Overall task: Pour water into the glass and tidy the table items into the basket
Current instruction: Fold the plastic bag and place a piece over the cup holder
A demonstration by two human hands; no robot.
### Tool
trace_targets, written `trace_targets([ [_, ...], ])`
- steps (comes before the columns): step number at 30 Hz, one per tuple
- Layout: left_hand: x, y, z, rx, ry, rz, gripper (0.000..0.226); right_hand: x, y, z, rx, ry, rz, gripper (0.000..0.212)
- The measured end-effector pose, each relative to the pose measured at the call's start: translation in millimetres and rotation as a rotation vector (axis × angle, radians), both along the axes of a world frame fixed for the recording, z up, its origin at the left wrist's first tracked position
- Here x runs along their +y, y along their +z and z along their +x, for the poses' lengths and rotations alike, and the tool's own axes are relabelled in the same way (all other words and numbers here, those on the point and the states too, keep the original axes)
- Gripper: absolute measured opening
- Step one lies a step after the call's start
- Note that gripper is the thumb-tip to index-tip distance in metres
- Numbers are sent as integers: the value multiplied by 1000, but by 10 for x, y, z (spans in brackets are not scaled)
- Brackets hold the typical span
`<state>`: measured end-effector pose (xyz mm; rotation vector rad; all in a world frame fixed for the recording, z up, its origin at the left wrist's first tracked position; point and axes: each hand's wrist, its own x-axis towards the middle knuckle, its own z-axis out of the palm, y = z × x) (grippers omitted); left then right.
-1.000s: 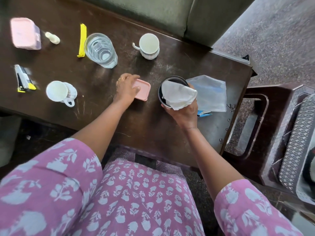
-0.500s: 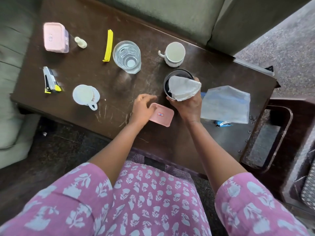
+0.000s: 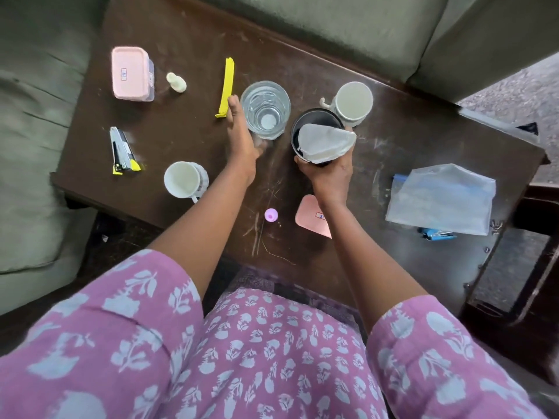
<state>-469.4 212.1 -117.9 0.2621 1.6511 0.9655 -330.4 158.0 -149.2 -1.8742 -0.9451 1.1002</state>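
Observation:
A clear glass (image 3: 266,110) with water in it stands at the middle back of the dark table (image 3: 187,34). My left hand (image 3: 240,137) lies against the glass's left side, fingers stretched out and thumb near its front, not closed around it. My right hand (image 3: 328,173) grips a black round container (image 3: 314,122) just right of the glass. A white crumpled cloth or paper (image 3: 325,142) hangs over the container's near rim. No basket is in view.
A pink lid (image 3: 311,217) and a small purple cap (image 3: 270,214) lie near the front edge. Two white mugs (image 3: 354,101) (image 3: 183,179), a pink box (image 3: 131,74), small white bottle (image 3: 176,83), yellow clip (image 3: 227,87), stapler (image 3: 121,151) and plastic bag (image 3: 441,198) are spread around.
My left hand has let go of the pink lid and moved up to the glass's left side. My right hand still holds the black container. The view has shifted left.

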Motion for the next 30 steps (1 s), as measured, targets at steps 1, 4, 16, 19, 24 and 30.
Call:
trace_targets([
  [1, 23, 10, 29, -47, 36, -13, 53, 21, -10, -16, 4, -21, -8, 92],
  [4, 54, -19, 101, -122, 102, 7, 45, 72, -47, -26, -7, -41, -2, 90],
  [16, 170, -74, 156, -125, 187, 68, 35, 204, -66, -34, 8, -46, 24, 99],
  [19, 192, -70, 158, -120, 195, 52, 34, 210, -74, -35, 15, -41, 19, 99],
  [24, 177, -49, 149, -102, 201, 45, 34, 231, -95, -43, 6, -46, 25, 98],
  [30, 168, -23, 169, -84, 201, 42, 34, 238, -83, -41, -1, -32, 17, 99],
])
